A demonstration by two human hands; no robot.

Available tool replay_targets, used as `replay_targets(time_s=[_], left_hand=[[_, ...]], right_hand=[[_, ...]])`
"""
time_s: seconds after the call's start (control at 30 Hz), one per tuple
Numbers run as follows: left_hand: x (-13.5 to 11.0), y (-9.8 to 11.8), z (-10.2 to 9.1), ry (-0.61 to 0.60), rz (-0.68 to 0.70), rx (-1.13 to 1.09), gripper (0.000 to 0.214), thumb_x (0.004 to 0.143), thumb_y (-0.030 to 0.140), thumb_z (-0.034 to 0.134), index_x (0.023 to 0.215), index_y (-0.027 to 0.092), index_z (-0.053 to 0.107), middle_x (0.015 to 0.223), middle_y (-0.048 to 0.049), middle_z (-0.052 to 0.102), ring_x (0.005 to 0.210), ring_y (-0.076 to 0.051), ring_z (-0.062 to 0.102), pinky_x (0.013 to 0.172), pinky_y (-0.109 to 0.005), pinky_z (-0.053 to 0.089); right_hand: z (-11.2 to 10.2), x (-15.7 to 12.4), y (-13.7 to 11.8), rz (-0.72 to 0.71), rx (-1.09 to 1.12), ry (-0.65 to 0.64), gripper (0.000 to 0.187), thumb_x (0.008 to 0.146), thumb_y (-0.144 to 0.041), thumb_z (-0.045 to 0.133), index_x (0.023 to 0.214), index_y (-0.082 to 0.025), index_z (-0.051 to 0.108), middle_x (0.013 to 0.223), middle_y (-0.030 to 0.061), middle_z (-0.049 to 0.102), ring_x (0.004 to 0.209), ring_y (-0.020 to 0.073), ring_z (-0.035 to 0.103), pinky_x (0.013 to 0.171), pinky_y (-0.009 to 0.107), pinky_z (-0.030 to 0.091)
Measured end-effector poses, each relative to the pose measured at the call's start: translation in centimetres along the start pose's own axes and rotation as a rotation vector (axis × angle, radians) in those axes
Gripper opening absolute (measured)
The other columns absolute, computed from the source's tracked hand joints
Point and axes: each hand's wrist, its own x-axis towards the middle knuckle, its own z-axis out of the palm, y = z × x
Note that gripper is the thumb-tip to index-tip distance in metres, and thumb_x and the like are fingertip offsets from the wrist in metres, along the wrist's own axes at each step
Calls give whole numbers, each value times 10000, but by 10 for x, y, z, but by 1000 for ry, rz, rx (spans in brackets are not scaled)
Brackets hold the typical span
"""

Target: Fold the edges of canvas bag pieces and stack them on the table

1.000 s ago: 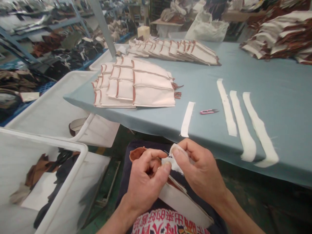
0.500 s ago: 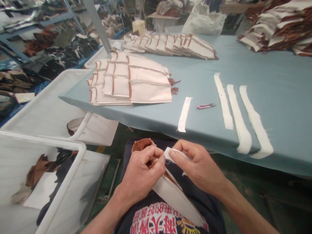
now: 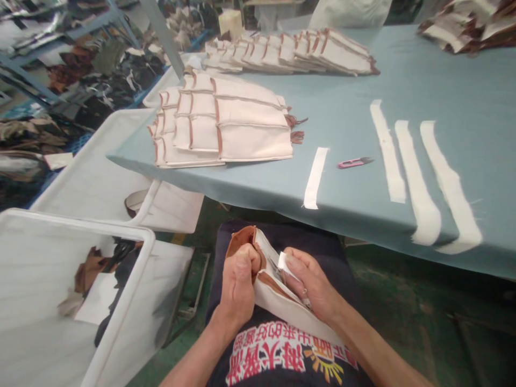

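Note:
On my lap lies a cream fabric pouch [image 3: 282,301] with brown trim, its mouth turned up. My left hand [image 3: 238,285] is closed on the pouch's brown-edged opening. My right hand [image 3: 312,282] pinches a small white strip [image 3: 284,263] at the pouch's mouth, fingers pressed together. Both hands sit just below the near edge of the blue-grey table [image 3: 363,134].
On the table lie stacks of finished cream pouches [image 3: 226,123], a second row [image 3: 290,51] further back, a short white strip [image 3: 315,177], pink thread snips [image 3: 355,162] and three long white strips [image 3: 419,177]. White plastic bins [image 3: 80,301] with scraps stand at my left.
Both hands have dropped lower onto my lap with the pouch. The pouch's mouth now gapes wider, and the white strip sits at the opening. The camera tilted down.

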Motion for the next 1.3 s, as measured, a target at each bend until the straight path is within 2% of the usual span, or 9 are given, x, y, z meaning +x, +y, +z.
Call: replay_targets(time_s=[0.1, 0.23, 0.4, 0.5, 0.63, 0.83, 0.97, 1.1, 1.3], left_hand=[[-10, -14, -6, -30, -23, 27, 649, 1004, 730, 213, 604, 224, 283, 582, 36, 278, 550, -137, 265, 561, -306, 247], [-22, -18, -22, -130, -20, 46, 685, 987, 755, 140, 608, 215, 325, 594, 25, 326, 559, -137, 303, 570, -302, 260], [-32, -4, -44, -254, -22, 128, 452, 959, 527, 550, 670, 186, 484, 639, 22, 463, 595, -125, 415, 596, -259, 318], [-36, 7, -54, -242, -78, 278, 335, 968, 363, 544, 694, 170, 547, 636, 20, 525, 598, -119, 476, 600, -237, 348], [-34, 18, -60, -293, -161, 320, 323, 984, 318, 525, 728, 150, 629, 673, 2, 614, 644, -127, 552, 641, -228, 396], [-14, 27, -49, -358, -152, 144, 337, 984, 332, 547, 728, 140, 655, 659, 7, 592, 623, -109, 500, 611, -217, 384], [2, 28, -34, -376, -199, -102, 397, 942, 408, 615, 655, 135, 623, 588, 13, 527, 543, -91, 437, 519, -211, 331], [12, 31, -22, -422, -249, -326, 470, 924, 506, 645, 634, 137, 614, 518, 30, 472, 458, -67, 355, 449, -208, 253], [16, 39, -16, -450, -271, -461, 438, 914, 482, 670, 652, 133, 644, 517, 38, 457, 460, -58, 314, 439, -205, 224]], right_hand=[[-1, -6, 15, 19, 9, 9, 509, 926, -642, 616, 705, -218, 441, 481, -114, 327, 416, 67, 210, 415, 209, 151], [0, -9, 18, 44, -21, -9, 507, 932, -614, 630, 690, -201, 463, 505, -99, 349, 451, 67, 218, 436, 216, 145], [0, -5, 17, 51, -87, -19, 516, 918, -650, 618, 710, -197, 487, 508, -100, 347, 466, 69, 209, 448, 215, 148], [0, -4, 18, 46, -148, -11, 539, 908, -680, 604, 693, -202, 480, 514, -91, 363, 467, 74, 239, 445, 215, 170], [-3, -3, 11, 22, -252, 2, 560, 874, -711, 619, 681, -200, 499, 533, -76, 392, 496, 85, 288, 465, 221, 217], [0, -21, -44, -128, -691, 131, 350, 978, -504, 556, 822, -193, 593, 660, -25, 551, 579, 114, 445, 522, 231, 325], [15, -43, -75, -127, -829, 192, 344, 993, -504, 522, 821, -213, 588, 569, -56, 486, 501, 106, 402, 453, 226, 278], [29, -53, -89, -165, -916, 186, 317, 994, -453, 523, 786, -219, 572, 524, -66, 478, 461, 99, 395, 424, 225, 254], [35, -52, -100, -244, -988, 207, 288, 996, -413, 524, 800, -218, 604, 539, -61, 524, 451, 97, 418, 414, 218, 279]])
